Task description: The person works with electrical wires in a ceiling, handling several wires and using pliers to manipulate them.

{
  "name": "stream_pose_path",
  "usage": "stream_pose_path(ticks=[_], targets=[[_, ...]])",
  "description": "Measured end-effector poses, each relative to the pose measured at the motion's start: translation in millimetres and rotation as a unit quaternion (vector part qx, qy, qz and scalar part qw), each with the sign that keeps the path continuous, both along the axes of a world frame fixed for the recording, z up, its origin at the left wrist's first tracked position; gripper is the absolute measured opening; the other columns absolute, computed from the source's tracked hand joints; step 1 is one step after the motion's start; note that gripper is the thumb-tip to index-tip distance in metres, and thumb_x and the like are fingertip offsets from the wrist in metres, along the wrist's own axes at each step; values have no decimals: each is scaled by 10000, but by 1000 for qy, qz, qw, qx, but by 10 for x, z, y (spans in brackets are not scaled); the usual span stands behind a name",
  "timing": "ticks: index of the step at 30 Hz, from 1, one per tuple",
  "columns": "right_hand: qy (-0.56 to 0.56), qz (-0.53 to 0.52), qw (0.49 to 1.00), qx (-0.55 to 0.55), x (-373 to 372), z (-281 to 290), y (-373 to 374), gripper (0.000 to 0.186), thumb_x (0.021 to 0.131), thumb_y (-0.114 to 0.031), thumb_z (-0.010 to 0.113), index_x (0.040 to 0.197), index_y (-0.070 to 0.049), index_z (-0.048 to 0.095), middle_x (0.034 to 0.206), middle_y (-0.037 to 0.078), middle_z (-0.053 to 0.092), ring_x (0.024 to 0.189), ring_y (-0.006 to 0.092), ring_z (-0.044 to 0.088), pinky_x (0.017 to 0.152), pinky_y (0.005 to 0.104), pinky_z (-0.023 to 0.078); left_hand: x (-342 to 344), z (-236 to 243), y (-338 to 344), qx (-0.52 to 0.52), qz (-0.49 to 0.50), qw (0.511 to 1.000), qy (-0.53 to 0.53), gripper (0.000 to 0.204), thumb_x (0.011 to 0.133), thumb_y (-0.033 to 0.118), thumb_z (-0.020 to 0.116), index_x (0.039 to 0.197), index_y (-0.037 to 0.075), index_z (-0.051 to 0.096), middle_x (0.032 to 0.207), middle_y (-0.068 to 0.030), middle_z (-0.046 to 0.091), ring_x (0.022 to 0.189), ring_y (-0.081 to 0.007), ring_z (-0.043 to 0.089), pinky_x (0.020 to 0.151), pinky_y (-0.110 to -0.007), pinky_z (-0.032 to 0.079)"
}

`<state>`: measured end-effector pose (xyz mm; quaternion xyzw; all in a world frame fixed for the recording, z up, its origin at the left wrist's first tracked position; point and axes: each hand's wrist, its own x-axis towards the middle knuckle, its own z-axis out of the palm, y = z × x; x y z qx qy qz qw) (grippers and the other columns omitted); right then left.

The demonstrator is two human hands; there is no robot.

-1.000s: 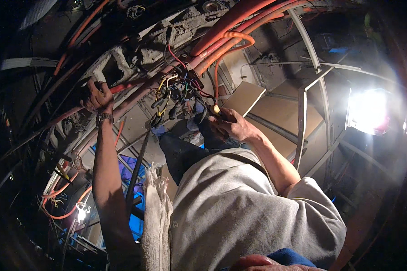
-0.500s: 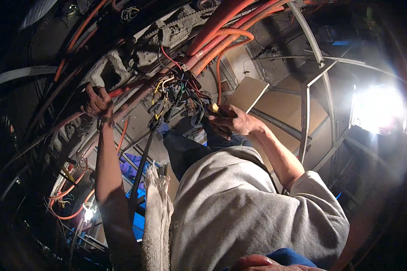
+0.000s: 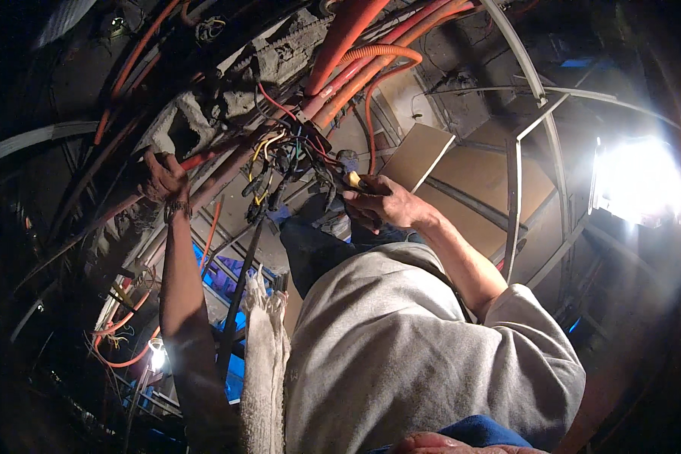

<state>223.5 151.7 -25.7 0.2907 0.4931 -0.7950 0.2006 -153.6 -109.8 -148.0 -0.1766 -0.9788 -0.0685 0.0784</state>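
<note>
I look down past a grey shirt (image 3: 408,333) into a dim, cluttered frame of metal and cabling, where two bare arms reach up the view. The left hand (image 3: 165,180), with a dark band at its wrist, is raised at the left, its fingers curled beside a pale, crusted metal casting (image 3: 195,112) and a reddish tube (image 3: 203,157); whether it clamps either one, I cannot tell. The right hand (image 3: 386,203) is near the middle, thumb and fingers closed together on a small yellow object (image 3: 353,180), the rest of which is hidden by the grip. Just left of that object hangs a tangle of wires (image 3: 284,174), yellow, red, white and black, with dark ends, below thick orange-red conduits (image 3: 340,49) and a ribbed orange loop (image 3: 390,51). What worries me is how near the yellow object sits to the loose strands: a small sideways slip could snag one and pull it out, and any bare end could short against the metal, though I cannot make out whether any is live. If the left hand is bracing, losing that hold could throw the right one off. A harsh lamp (image 3: 639,181) at the right also leaves deep shadow at the left, where a sharp edge could be missed.
</note>
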Motion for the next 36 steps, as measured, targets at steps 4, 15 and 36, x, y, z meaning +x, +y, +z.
stream_pose_path(ticks=[4,15,36], targets=[[-28,-14,999,13,-94,140,-106,319,1021,-342,581,922,-40,550,616,-4,493,538,104,471,503,289,394,-200,-197,-385,-68,60,996,15,570,939,489,444,1398,152,470,1345,-137,599,1172,-381,594,1067,-585,310],[6,25,1000,-12,-79,81,-100,302,1028,-315,566,898,-46,527,626,-7,488,512,103,459,481,290,395,-230,-507,-542,-46,-105,976,184,517,988,437,411,1424,163,457,1424,-93,553,1187,-355,600,1046,-598,332],[-9,0,996,88,126,-159,-122,310,1011,-337,594,899,-53,541,666,0,540,535,101,501,489,286,420,-80,-67,-2,47,-7,994,-102,587,971,480,487,1426,109,466,1395,-159,562,1240,-373,556,995,-480,431]])
